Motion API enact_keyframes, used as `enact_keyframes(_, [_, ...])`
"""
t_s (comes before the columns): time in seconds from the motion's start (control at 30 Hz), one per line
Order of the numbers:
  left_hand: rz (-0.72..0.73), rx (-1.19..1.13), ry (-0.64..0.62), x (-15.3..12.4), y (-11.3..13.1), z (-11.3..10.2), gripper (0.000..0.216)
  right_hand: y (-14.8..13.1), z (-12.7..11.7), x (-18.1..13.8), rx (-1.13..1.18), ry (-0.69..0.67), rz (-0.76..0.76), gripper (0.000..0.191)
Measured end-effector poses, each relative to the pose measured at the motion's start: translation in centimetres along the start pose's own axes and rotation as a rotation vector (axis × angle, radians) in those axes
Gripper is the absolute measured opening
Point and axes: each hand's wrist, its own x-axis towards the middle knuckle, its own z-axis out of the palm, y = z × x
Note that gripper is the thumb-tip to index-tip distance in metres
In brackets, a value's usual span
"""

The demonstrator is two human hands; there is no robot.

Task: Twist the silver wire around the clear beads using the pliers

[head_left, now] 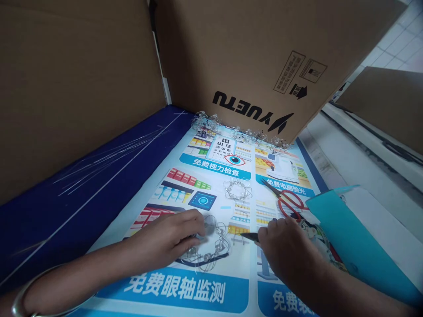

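- Nearest me, a bangle (17, 304) circles the left forearm, cut off at the frame's corner.
- The left hand (180, 231) has its fingers curled and thumb close beneath, at the left side of a beaded wire ring (218, 248). They cover part of it, so I can't tell whether they pinch the wire.
- The right hand (280, 242) is closed around a dark pointed tool (250, 237); only the tip shows, right of that ring, the rest lost in the fist.
- Both rest over a printed sheet (253, 268), its lower lettering partly covered by the right arm.
- By the right arm, a turquoise folder (350, 233) hides part of what lies beneath.
- Farther on, a second beaded ring (237, 190) lies flat, near red-handled scissors (291, 202).
- Thin pale strands (115, 158) lie left, hard to count.
- Farthest, tangled beaded pieces (244, 135) line the foot of a cardboard box (238, 53), cropped above.
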Motion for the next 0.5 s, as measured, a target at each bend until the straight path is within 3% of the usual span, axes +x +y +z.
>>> enact_keyframes(0.2, [-0.018,-0.073,0.021,0.0,1.1,-0.5,0.011,0.9,-0.4,-0.4,0.109,0.252,0.135,0.008])
enact_keyframes(0.5, [-0.025,-0.139,0.179,0.0,1.7,-1.0,0.018,-1.0,-2.0,2.6,0.205,0.380,0.134,0.011])
